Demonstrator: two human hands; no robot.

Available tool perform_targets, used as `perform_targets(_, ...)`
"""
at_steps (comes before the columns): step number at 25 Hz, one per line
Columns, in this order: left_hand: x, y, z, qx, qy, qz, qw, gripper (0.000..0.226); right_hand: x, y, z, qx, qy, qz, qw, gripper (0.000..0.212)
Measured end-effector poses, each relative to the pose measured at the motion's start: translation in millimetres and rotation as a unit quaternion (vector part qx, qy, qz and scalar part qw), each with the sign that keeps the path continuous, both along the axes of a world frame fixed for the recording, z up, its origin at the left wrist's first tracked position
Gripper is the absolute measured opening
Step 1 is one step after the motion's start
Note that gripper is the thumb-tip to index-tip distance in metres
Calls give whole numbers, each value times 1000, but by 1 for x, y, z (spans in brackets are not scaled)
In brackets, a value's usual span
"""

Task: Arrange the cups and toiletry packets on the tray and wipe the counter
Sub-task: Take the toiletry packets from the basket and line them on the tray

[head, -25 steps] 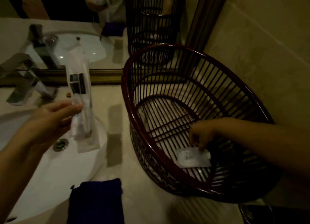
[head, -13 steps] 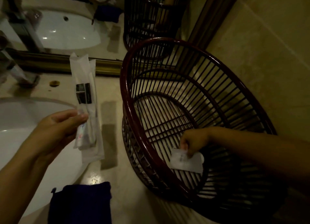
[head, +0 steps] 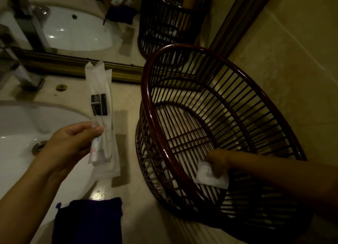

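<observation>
Hands work over a dim beige bathroom desk (head: 131,189) beside a white sink (head: 16,163). The left hand (head: 73,145) pinches a bundle of long white toiletry packets (head: 101,119) between thumb and fingers, holding them upright above the sink's right edge; one packet carries a dark label. The right hand (head: 217,161) reaches into a dark red slatted basket (head: 146,101) standing right of the sink, its fingers closed on a small white sachet (head: 210,176) near the basket's front wall. A dark blue cloth (head: 89,221) lies on the desk at the near edge. A mirror (head: 82,24) behind reflects sink and basket.
</observation>
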State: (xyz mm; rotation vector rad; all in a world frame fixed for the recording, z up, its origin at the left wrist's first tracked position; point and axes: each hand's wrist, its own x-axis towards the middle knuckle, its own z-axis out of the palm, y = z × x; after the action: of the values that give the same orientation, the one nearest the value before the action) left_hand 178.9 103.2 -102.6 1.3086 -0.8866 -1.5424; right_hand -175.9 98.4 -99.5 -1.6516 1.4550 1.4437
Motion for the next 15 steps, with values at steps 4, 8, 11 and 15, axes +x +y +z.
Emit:
perform_targets(4,0,6,6,11,11,11,1000,8,7,-4,11,-28,-22,-38,999,45)
perform_targets(8,-12,14,13,24,19,39,999,9,8,-25,56,-205,-214,-219,930,28)
perform_targets(11,-21,22,26,35,32,65,997,10,16,-30,120,-346,-425,-361,755,22)
perform_targets(15,-32,37,53,3,24,56,998,8,62,-5,179,-321,-632,-399,582,40)
